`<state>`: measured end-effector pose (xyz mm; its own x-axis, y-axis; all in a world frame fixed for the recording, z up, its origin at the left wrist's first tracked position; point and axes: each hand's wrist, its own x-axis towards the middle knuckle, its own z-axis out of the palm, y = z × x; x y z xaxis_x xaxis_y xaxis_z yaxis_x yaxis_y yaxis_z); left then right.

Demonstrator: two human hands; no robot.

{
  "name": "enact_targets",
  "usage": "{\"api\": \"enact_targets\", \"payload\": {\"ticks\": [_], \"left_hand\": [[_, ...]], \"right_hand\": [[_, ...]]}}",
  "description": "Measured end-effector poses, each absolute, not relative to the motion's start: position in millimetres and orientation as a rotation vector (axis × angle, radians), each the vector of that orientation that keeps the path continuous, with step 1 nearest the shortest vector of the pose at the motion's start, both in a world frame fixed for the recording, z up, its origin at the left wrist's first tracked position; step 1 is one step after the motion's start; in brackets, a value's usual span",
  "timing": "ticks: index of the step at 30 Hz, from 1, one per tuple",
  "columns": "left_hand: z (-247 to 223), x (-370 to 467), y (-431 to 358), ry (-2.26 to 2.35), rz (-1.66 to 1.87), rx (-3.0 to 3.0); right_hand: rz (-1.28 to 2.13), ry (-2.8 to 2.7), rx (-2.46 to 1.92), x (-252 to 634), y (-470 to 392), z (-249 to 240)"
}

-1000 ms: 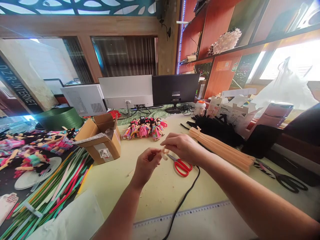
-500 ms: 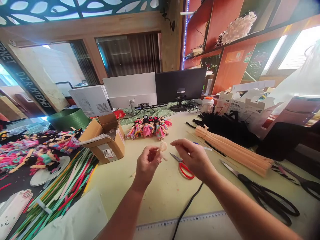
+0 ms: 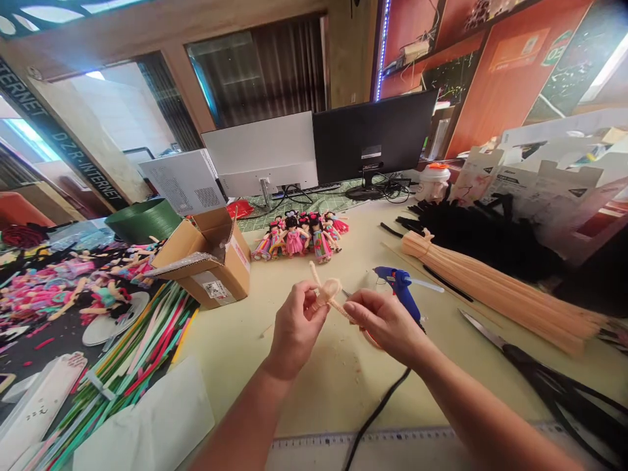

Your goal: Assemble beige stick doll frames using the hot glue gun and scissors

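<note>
A peach pipe cleaner (image 3: 332, 288), bent into a small loop with loose ends, is held over the middle of the table. My left hand (image 3: 300, 320) pinches its wound lower part between thumb and fingers. One end sticks up past those fingertips. My right hand (image 3: 385, 322) is closed on another end, to the right of the loop. Behind my right hand lies a blue glue gun (image 3: 400, 288) with a white glue stick in its back. Scissors with red handles are mostly hidden under the right hand.
A bundle of peach pipe cleaners (image 3: 495, 288) and large black scissors (image 3: 530, 366) lie at right. Several small dolls (image 3: 299, 235) stand behind, beside an open cardboard box (image 3: 223, 278). Coloured pipe cleaners (image 3: 122, 353) spread at left. A black cable (image 3: 377, 409) crosses the ruler (image 3: 304, 441) in front.
My right hand was apart from the piece and now grips one end of it. The pipe cleaner's ends now stick out more. The view has shifted, showing more of the glue gun.
</note>
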<state>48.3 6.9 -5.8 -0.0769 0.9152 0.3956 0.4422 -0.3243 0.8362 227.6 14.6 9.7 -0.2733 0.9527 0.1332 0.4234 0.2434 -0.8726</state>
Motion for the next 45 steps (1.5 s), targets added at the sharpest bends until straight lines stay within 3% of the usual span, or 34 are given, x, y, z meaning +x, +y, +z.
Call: {"api": "enact_targets", "payload": {"ticks": [9, 26, 37, 45], "left_hand": [[-2, 50, 9, 1.228, 1.256, 1.383], [-3, 61, 9, 1.109, 1.454, 1.101], [-3, 52, 9, 1.095, 1.323, 1.062], [-6, 51, 9, 1.138, 1.361, 1.182]], "right_hand": [[0.990, -1.752, -1.265, 221, 15, 5], [0.913, -1.811, -1.208, 211, 7, 2], [1.364, -1.391, -1.251, 219, 16, 8], [1.493, -1.285, -1.265, 218, 17, 8]]}}
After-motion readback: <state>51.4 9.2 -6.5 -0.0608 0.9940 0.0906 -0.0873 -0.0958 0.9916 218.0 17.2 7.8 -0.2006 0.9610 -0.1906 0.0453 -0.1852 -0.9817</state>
